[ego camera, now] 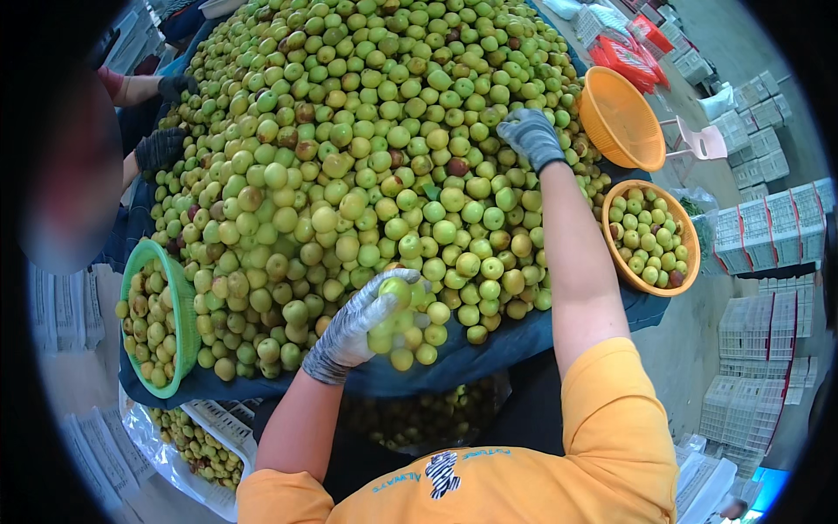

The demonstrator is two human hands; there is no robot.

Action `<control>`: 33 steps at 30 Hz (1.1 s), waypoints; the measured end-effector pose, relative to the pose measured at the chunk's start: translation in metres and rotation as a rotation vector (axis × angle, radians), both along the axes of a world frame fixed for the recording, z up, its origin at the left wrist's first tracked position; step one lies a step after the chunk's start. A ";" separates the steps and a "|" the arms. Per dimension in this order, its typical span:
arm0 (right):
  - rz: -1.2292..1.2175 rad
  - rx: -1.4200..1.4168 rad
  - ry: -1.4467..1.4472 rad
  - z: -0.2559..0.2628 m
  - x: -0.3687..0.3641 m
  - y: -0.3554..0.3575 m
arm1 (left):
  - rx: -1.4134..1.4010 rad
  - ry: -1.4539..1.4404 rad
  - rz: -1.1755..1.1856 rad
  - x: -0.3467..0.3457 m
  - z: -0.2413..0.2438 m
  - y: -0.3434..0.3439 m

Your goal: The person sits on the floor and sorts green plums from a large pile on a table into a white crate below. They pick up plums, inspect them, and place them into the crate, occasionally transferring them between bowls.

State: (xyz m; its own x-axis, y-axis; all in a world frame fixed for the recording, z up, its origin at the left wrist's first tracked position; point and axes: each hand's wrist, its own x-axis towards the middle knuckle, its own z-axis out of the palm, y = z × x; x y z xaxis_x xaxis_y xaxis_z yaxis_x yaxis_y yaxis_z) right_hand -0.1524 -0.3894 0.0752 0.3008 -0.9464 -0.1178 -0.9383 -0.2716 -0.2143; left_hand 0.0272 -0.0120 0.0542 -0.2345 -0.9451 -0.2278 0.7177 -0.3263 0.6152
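A big heap of green jujube-like fruits, some with brown or reddish skin, covers a table draped in dark blue cloth. My left hand, in a grey and white glove, is at the near edge of the heap with its fingers curled round a green fruit; other fruits lie blurred against the palm. Stretched out to the far right, my right hand wears a grey glove and rests on the heap, fingers bent down among the fruits. Its fingertips are partly hidden, so a grip there is unclear.
A green basket of browner fruits stands left. On the right are a tilted orange basket and an orange basket holding fruits. Another person's gloved hand touches the heap's left side. A white crate sits below.
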 end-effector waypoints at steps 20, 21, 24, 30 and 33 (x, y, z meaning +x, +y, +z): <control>-0.236 0.688 -1.591 0.001 -0.043 0.036 | -0.022 -0.068 0.021 -0.002 0.000 0.008; -0.283 0.712 -1.728 0.005 -0.045 0.046 | -0.019 -0.073 0.021 -0.002 0.000 0.009; -0.088 0.887 -1.930 0.008 -0.054 0.067 | -0.038 -0.070 0.012 -0.003 0.002 0.007; -0.134 0.662 -1.492 0.006 -0.034 0.086 | -0.037 -0.095 0.024 -0.006 -0.005 0.012; 0.107 0.501 -0.870 0.023 0.000 0.115 | -0.048 0.049 -0.024 0.000 0.004 0.015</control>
State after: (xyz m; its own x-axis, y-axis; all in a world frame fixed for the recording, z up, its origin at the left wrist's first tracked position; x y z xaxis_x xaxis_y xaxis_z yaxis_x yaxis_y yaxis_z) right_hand -0.1527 -0.2747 0.0984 0.5519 -0.8111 -0.1939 -0.3777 -0.0358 -0.9253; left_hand 0.0273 0.0031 0.0586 -0.2669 -0.9485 -0.1705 0.7394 -0.3150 0.5950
